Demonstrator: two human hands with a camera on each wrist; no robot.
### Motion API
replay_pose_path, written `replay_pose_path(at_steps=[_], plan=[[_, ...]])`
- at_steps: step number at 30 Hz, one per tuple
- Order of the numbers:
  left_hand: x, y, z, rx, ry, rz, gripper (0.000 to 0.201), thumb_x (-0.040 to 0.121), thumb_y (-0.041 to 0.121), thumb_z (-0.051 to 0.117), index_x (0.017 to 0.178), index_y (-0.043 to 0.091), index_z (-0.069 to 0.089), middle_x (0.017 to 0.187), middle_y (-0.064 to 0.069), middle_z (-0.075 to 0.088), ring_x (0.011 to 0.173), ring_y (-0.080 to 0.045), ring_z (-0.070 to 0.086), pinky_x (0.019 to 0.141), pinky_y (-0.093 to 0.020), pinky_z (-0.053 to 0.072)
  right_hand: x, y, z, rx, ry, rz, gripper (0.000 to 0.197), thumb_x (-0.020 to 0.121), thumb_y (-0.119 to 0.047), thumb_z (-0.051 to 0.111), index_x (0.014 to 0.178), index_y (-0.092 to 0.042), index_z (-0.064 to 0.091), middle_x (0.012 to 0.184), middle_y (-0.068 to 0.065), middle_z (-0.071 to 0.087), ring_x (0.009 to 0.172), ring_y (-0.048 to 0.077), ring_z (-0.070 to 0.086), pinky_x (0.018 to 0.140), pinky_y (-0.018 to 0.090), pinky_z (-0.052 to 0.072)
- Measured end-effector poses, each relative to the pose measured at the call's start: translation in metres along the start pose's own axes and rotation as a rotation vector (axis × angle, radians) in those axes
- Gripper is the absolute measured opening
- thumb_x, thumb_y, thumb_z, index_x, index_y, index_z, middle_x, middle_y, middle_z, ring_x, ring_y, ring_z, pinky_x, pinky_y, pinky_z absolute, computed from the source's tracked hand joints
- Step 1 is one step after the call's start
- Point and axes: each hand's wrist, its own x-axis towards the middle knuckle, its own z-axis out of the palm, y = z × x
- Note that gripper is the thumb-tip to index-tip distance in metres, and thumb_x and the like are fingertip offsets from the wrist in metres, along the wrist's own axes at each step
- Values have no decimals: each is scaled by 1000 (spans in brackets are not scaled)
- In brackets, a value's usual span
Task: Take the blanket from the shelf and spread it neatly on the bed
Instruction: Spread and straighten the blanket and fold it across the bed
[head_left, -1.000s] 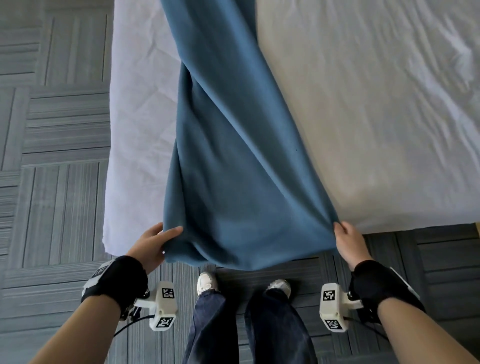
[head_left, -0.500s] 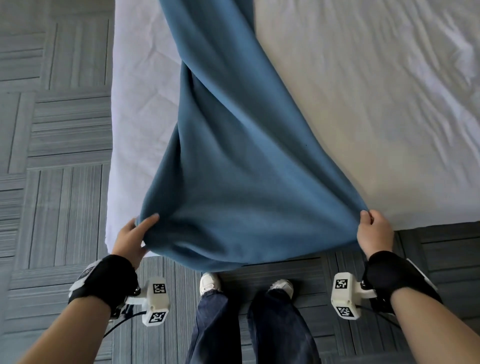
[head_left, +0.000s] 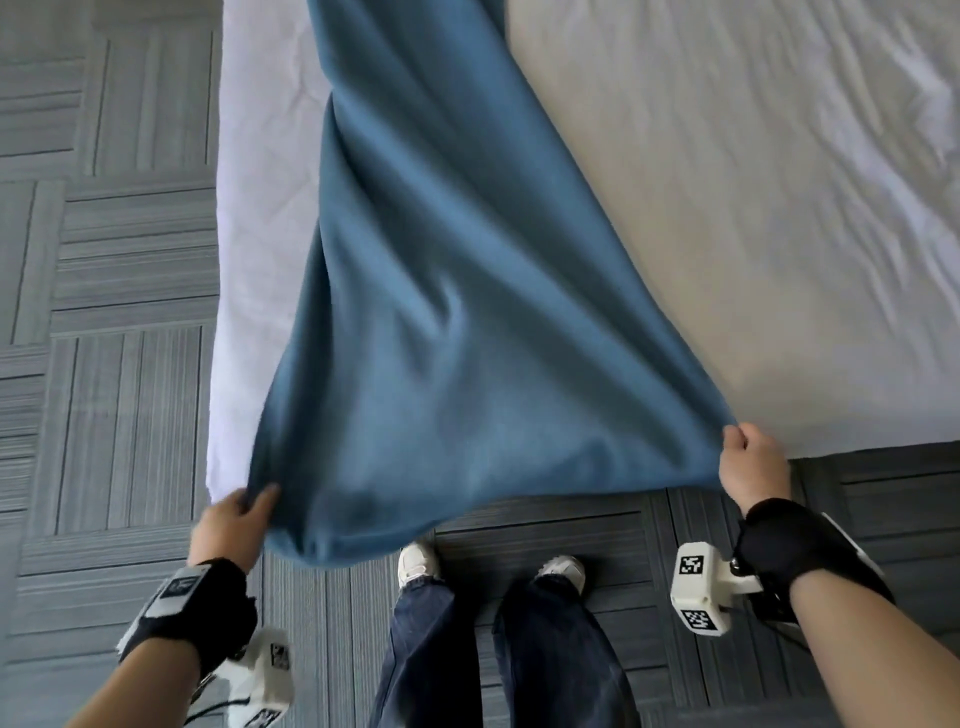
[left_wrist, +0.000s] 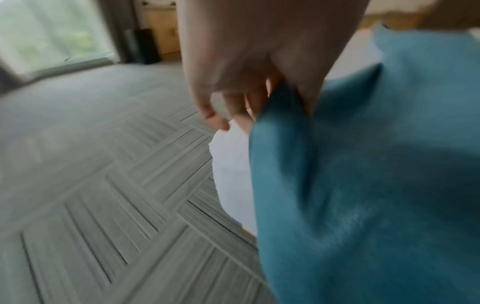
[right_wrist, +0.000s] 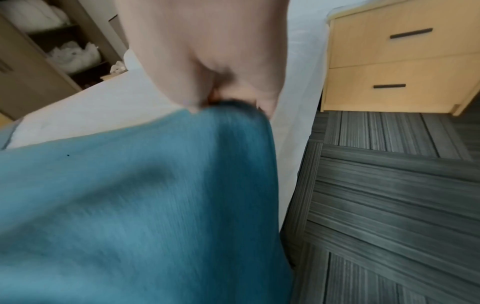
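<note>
Black wrist straps, white tagged cams, dk jeans, white shoes

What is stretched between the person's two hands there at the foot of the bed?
The blue blanket: its near edge hangs between the left hand and right hand, above the shoes. The head view shows it.

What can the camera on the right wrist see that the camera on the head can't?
Only the right wrist view shows the wooden drawers beside the bed and a shelf holding white bundles in the background. Only the head view shows the left hand gripping the blanket's other corner, the person's shoes and jeans. Both show the right hand pinching a corner of the blue blanket, the white bed under it, and the grey floor.
</note>
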Motion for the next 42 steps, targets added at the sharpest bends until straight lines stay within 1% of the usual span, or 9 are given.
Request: replay_pose_path(at_steps=[3,8,12,15,22,33,35,38,42], plan=[[1,2,11,144,-241,82,33,90,24,58,109,-2,65,109,-26,66,105,-40,60,86,-38,43,-2,1,6,-82,-141,18,30,98,-9,38,97,15,54,107,39,57,102,49,52,82,44,38],[1,8,8,-59,115,91,23,91,23,55,94,1,63,89,-29,65,88,-47,59,69,-39,38,-4,1,5,-18,183,-7,27,98,-8,37,95,14,52,103,41,57,95,52,53,79,47,38],[4,-21,14,177,-181,-38,27,88,16,57,113,4,62,115,-26,64,107,-41,57,89,-40,41,8,10,5,-164,-159,67,27,95,-5,38,111,8,56,118,33,57,110,46,52,88,40,39],[4,-21,17,159,-253,-32,47,83,7,64,127,1,51,123,-26,60,116,-37,56,99,-41,42,14,12,8,-165,-333,41,24,90,0,43,101,6,64,104,29,65,104,41,58,77,34,37],[17,35,10,39,-157,90,53,81,3,62,131,-3,46,129,-27,54,117,-41,52,105,-45,39,23,-18,12,-97,-365,-28,31,87,-10,50,116,-3,59,111,18,66,105,33,60,81,32,42],[63,131,-7,-49,155,199,57,80,-4,46,134,14,44,144,-10,37,127,-36,40,103,-49,33,84,-103,21,13,-221,-156,12,86,-7,51,94,-6,61,76,9,59,84,31,57,70,30,35],[84,146,-11,-158,162,248,54,84,-7,39,133,14,45,139,-13,45,123,-36,45,102,-46,37,95,-117,26,74,-180,-144,17,88,-8,53,101,-6,63,85,11,61,91,31,57,75,35,40],[115,165,-17,-313,143,220,41,90,-3,36,123,12,54,120,-18,62,107,-35,57,88,-37,43,108,-137,35,161,-152,-114,21,87,-11,52,66,-10,53,62,8,49,73,29,46,58,35,32],[147,181,-25,-347,77,149,24,91,13,51,109,10,67,107,-20,69,96,-34,62,80,-34,45,116,-157,45,280,-122,-31,35,89,-21,57,92,13,62,92,34,63,83,37,59,71,31,36]])
